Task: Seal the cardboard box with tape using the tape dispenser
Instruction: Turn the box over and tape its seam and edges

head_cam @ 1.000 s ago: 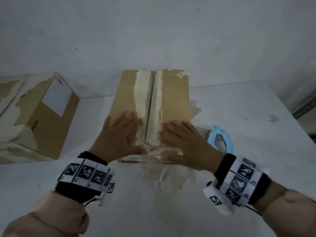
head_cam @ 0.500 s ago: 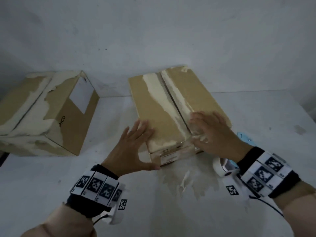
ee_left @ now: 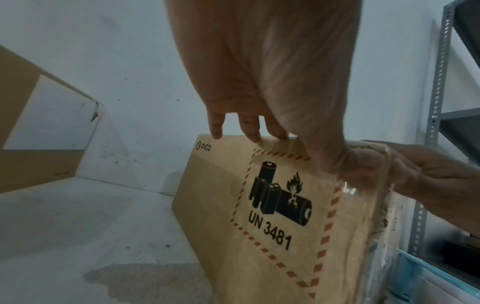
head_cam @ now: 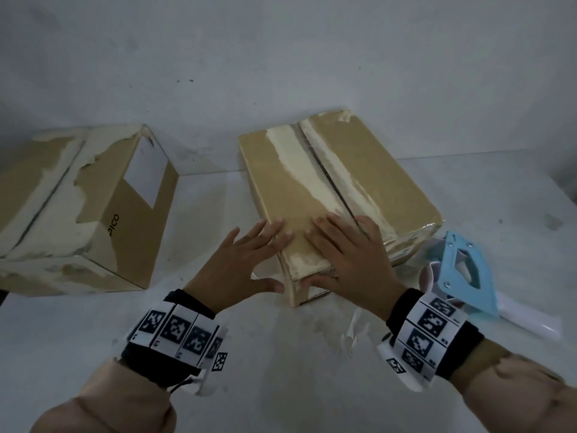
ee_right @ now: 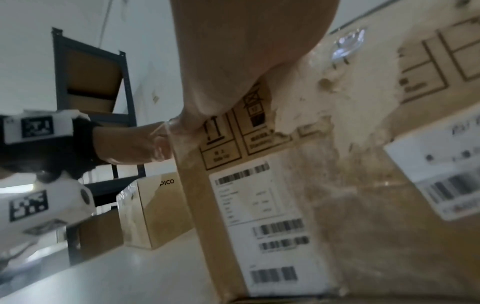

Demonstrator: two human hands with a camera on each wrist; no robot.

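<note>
The cardboard box (head_cam: 315,185) lies angled on the white bench (head_cam: 281,385). Left hand (head_cam: 240,260) and right hand (head_cam: 352,257) rest flat, fingers straight, on its near end. The blue tape dispenser (head_cam: 465,276) lies just right of it.

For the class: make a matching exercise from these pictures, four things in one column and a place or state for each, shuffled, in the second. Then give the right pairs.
Things
1. cardboard box
2. tape dispenser
3. second box
4. left hand

Places or states
A. lies on the table, right of the box, untouched
B. stands far left, torn top
C. under both hands, centre seam untaped
D. flat at the box's near left corner

Pairs: 1-C, 2-A, 3-B, 4-D
</note>
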